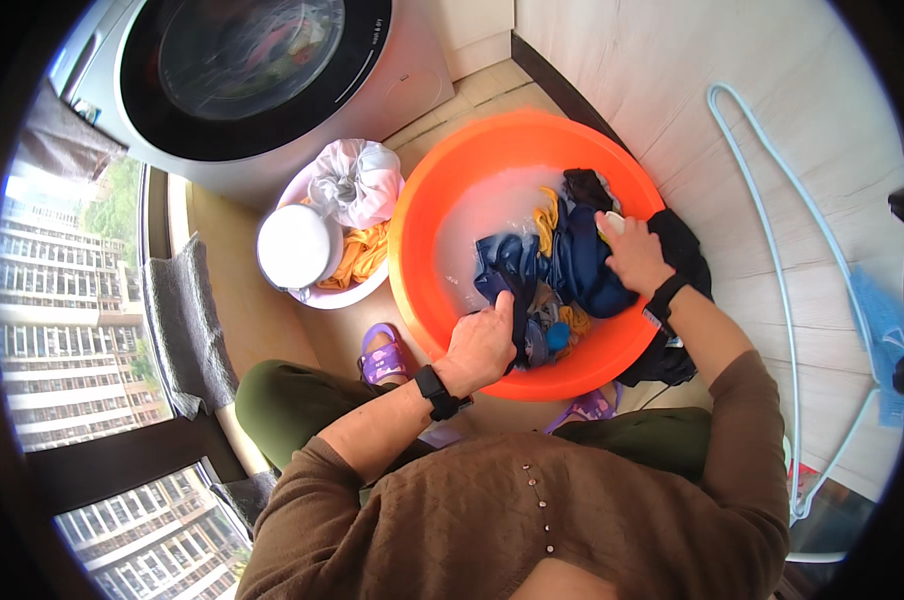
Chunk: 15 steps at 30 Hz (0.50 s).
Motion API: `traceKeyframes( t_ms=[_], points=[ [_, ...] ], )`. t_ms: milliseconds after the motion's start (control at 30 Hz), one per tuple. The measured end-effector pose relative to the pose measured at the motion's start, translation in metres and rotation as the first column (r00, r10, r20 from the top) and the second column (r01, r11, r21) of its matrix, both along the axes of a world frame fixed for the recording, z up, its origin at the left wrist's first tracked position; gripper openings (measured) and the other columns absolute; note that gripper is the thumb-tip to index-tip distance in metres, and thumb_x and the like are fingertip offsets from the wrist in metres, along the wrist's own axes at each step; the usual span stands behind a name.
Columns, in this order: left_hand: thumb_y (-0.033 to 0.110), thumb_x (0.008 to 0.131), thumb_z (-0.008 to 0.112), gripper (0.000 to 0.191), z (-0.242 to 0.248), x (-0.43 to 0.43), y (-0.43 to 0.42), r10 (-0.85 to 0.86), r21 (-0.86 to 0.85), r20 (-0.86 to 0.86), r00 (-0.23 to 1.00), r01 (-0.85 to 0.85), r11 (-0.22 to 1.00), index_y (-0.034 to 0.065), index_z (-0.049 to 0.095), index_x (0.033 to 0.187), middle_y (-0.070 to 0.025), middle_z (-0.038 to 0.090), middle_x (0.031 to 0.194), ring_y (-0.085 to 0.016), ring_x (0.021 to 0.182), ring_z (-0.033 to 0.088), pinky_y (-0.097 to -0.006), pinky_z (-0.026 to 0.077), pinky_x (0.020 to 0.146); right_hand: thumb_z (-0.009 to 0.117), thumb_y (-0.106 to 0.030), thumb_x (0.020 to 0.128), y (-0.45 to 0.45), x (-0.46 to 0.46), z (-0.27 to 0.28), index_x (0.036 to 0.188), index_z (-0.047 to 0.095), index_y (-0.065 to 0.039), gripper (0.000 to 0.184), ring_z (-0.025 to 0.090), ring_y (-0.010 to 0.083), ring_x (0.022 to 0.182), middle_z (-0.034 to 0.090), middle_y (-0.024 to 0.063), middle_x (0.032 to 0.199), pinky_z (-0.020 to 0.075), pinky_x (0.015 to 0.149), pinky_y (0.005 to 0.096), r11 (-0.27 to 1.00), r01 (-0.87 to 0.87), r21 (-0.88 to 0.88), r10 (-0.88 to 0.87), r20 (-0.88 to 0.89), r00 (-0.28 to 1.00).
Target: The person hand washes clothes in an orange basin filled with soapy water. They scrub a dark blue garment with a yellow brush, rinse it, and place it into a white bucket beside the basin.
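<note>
A large orange plastic basin [452, 169] holds cloudy, sudsy water [489, 206] and a heap of wet clothes. At the near rim, my left hand [478, 341] grips a dark navy garment [523, 289] with its index finger laid along the cloth. On the right side my right hand [636, 255] holds a small white object [612, 222] with a yellowish edge, like a bar of soap or a brush, against a blue garment [583, 259]. My fingers partly hide it. Yellow cloth [546, 221] and a black cloth [588, 187] lie behind the blue garment.
A front-loading washing machine [249, 75] stands at the upper left. Before it, a smaller pale basin [339, 298] holds a white lidded container [296, 246], a whitish bundle [356, 182] and orange cloth [360, 253]. Black clothing [681, 247] lies beside the orange basin; a light-blue hanger [786, 300] hangs right.
</note>
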State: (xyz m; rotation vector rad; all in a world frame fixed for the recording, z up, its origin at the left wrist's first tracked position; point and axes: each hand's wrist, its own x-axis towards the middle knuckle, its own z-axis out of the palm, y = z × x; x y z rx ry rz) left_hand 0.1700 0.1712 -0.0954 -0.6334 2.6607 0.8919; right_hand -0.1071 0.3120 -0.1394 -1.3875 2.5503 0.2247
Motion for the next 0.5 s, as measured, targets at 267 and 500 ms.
traceKeyframes(
  t_ms=[267,500],
  points=[
    [0.003,0.078,0.064,0.066,0.053,-0.019,0.011,-0.086,-0.004,-0.477,0.875,0.096,0.995,0.0133,0.046,0.140,-0.0137,0.067,0.094,-0.036,0.090,0.067,-0.0452,0.048,0.084,0.088,-0.008,0.066,-0.027,0.091,0.046,0.157,0.031,-0.006,0.108,0.034,0.0381,0.147,0.033,0.0193,0.159,0.0313,0.122,0.0442,0.800,-0.190,-0.570,0.547,0.562,0.620],
    [-0.004,0.072,0.062,0.065,0.080,-0.026,0.001,-0.018,0.045,-0.825,0.565,0.098,0.994,0.0123,0.054,0.134,-0.0125,0.063,0.092,-0.035,0.090,0.061,-0.0461,0.047,0.085,0.081,-0.011,0.085,-0.006,0.116,0.077,0.139,0.046,-0.007,0.065,0.050,0.0173,0.127,0.053,0.0064,0.136,0.0463,0.105,0.0365,0.908,0.342,-0.241,0.147,0.949,0.279]
  ],
)
